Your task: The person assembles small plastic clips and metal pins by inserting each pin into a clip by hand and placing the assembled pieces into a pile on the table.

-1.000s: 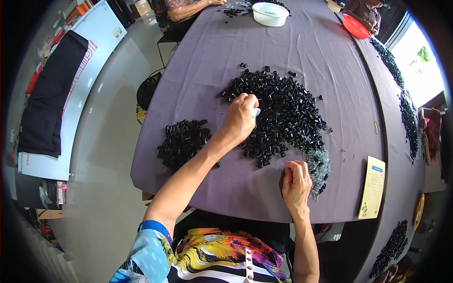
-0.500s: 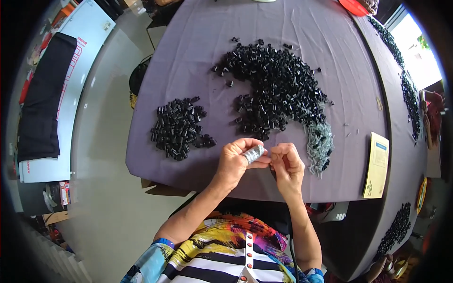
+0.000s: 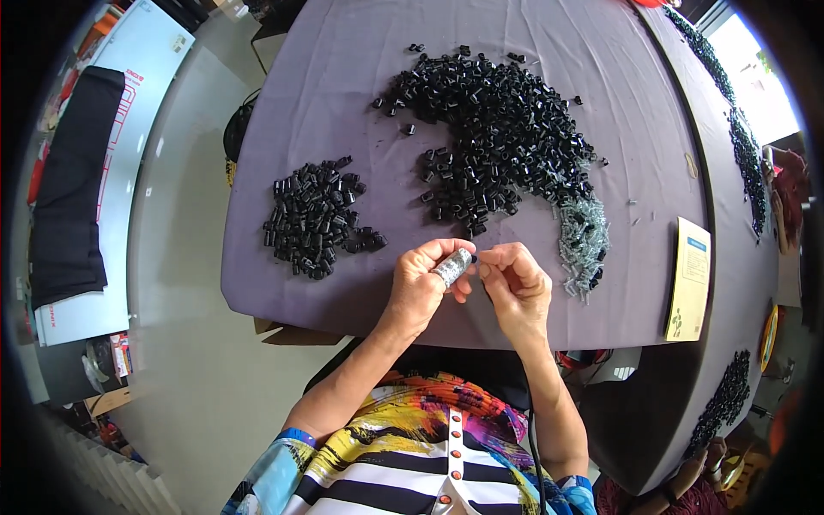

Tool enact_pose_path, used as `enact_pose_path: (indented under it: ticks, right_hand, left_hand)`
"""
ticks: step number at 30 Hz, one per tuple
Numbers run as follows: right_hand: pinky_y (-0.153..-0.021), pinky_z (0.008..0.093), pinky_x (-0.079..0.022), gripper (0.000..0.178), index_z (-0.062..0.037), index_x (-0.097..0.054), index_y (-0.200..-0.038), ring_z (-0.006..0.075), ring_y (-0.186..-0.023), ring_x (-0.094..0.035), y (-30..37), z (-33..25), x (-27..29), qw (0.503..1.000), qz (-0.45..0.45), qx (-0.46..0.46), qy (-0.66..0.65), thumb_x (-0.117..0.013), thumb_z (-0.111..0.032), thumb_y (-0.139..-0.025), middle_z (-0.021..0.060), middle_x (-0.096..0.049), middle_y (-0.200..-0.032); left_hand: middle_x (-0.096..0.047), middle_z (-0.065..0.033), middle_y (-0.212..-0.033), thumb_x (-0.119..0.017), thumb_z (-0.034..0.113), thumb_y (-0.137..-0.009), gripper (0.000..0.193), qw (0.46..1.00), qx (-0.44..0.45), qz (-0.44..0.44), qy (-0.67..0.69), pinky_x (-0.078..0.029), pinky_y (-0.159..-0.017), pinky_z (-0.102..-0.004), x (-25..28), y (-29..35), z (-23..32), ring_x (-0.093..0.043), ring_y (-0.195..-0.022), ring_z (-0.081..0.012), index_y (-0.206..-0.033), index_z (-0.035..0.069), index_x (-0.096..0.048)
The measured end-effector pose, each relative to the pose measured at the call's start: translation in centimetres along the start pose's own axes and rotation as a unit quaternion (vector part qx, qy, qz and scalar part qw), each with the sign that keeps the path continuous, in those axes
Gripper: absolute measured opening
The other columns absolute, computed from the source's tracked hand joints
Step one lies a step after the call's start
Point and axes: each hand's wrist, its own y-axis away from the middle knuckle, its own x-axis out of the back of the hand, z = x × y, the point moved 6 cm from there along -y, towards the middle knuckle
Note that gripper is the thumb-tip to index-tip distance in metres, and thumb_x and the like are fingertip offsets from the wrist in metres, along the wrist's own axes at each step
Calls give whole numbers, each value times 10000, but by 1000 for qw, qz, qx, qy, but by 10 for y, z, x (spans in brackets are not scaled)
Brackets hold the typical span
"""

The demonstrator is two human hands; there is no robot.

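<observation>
My left hand (image 3: 419,279) is closed in a pinch around a small black plastic piece (image 3: 474,258), of which only a dark bit shows. A grey, tape-like wrapping (image 3: 453,268) covers one of its digits, apparently the thumb. My right hand (image 3: 518,281) has thumb and forefinger pressed together right beside that piece; whatever they hold is too small to make out. Beyond both hands spreads a large heap of short black tubular pieces (image 3: 506,129). Small clear plastic pins (image 3: 584,236) lie heaped at its right end. To the left sits a smaller black heap (image 3: 311,219).
A purple-grey cloth covers the table (image 3: 343,86). A yellowish booklet (image 3: 688,279) lies near its right edge. On the adjoining table are more black pieces (image 3: 723,399), with another person's hands (image 3: 705,459) close by. A long white appliance (image 3: 142,94) stands at the left.
My right hand's fingertips have come up to my left fingertips, and a dark piece now shows between them. The whole view has shifted slightly; the heaps look the same.
</observation>
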Motion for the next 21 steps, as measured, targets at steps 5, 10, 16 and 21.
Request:
enact_pose_path:
  ticks: [5,10,16,21]
  right_hand:
    - [-579,219,-442,116,-5,-618,-880,89,-666,-556,-1,-2,-3,999,2,41,21,-609,92,-818,48,-607,-824]
    - [-597,218,-464,128,-7,-606,-900,89,-691,-592,-2,-3,-3,998,-11,41,47,-605,93,-821,46,-617,-811]
    - [-706,194,-474,188,6,-566,-1014,60,-783,-599,-1,-2,-5,999,-23,-18,28,-589,103,-854,22,-632,-837]
    - [-716,203,-483,224,11,-564,-1005,62,-779,-600,-1,1,-2,999,-20,-41,27,-610,132,-822,29,-639,-843]
  left_hand:
    - [-656,-57,-793,-532,24,-921,156,1000,-6,-7,-10,-514,-533,-233,2,-1,0,-598,-594,-90,-1030,-7,-638]
    - [-660,-60,-797,-536,16,-913,156,1000,-10,-8,-13,-523,-534,-236,1,-1,0,-606,-599,-92,-1029,-9,-637]
    - [-668,-66,-805,-540,4,-907,152,1000,-18,-8,-18,-523,-531,-236,2,0,0,-610,-595,-92,-1021,-8,-640]
    - [-664,-66,-795,-534,-24,-900,153,998,-18,-16,-56,-523,-525,-236,2,-1,0,-609,-598,-90,-1003,-8,-646]
